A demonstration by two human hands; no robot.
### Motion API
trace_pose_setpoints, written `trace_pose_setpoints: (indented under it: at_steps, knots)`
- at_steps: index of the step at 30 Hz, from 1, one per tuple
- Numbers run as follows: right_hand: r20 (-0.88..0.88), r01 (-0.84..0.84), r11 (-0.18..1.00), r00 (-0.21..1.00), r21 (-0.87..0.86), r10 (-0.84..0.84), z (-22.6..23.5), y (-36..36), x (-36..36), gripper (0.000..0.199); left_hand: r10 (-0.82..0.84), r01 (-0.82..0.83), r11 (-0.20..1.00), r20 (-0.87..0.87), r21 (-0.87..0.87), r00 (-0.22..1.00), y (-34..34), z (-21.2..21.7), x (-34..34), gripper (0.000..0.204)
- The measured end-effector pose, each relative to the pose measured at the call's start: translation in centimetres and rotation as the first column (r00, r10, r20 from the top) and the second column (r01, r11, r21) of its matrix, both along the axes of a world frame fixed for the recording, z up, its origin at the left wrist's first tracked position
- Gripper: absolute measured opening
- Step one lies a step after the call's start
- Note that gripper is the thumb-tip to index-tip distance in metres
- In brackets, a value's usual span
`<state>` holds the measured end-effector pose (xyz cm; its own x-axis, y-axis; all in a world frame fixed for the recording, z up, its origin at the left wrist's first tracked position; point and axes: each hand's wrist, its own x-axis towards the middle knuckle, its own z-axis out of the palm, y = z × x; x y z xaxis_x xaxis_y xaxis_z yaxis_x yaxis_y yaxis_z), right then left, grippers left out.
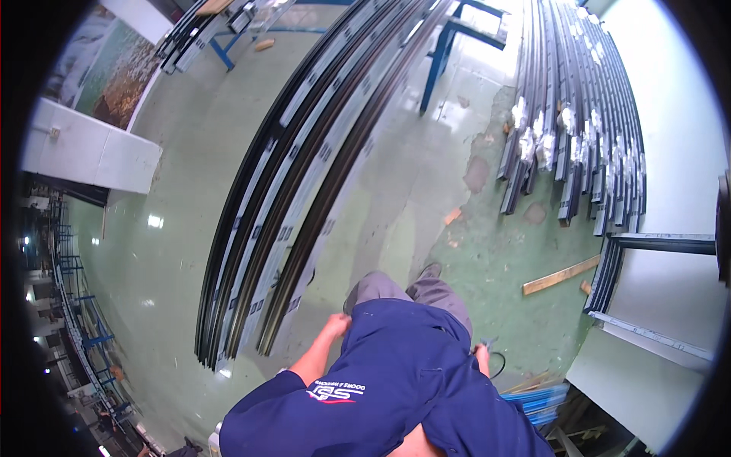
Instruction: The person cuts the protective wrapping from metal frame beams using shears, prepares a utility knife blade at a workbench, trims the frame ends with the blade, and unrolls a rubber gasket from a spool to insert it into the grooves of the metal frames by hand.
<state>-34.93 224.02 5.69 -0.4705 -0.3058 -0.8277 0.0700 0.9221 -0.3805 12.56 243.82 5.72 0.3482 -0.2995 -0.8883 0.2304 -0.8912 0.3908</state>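
Note:
My left hand (336, 324) hangs beside my left thigh, its fingers curled in, and nothing shows in it. Nearest to it is a bundle of long dark metal profiles (304, 221) with pale protective strips, lying in several rows to the left and ahead. Low by my right hip, my right hand (481, 352) is partly hidden by my blue jacket. The fingers seem closed around a small grey object (491, 343) beside a thin black loop (499, 365). Its kind is too small to make out.
More long profiles (571, 137), wrapped at their ends, lie at the far right. A blue metal stand (438, 65) supports the middle bundle. A wooden strip (562, 275) lies on the green floor near a white frame (655, 335). Blue lengths (537, 404) lie behind on the right.

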Motion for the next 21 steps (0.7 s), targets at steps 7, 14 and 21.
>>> trace_pose_setpoints:
  at_steps: [7,14,21]
  knots:
    - [0.060,-0.334,0.904,0.930,-0.266,0.362,3.5,-32.5,4.8,0.020,0.150,0.024,0.795,0.234,-0.606,0.961,-32.3,11.4,6.7,0.030]
    - [0.046,-0.385,0.842,0.900,-0.378,0.433,4.4,-49.8,7.1,0.010,0.210,0.226,0.673,0.475,-0.704,0.854,-58.0,16.6,11.8,0.027]
    - [-0.045,-0.339,0.941,0.940,-0.011,0.338,4.9,-56.4,7.5,0.024,0.211,0.346,0.610,0.567,-0.713,0.796,-82.6,20.5,17.6,0.025]
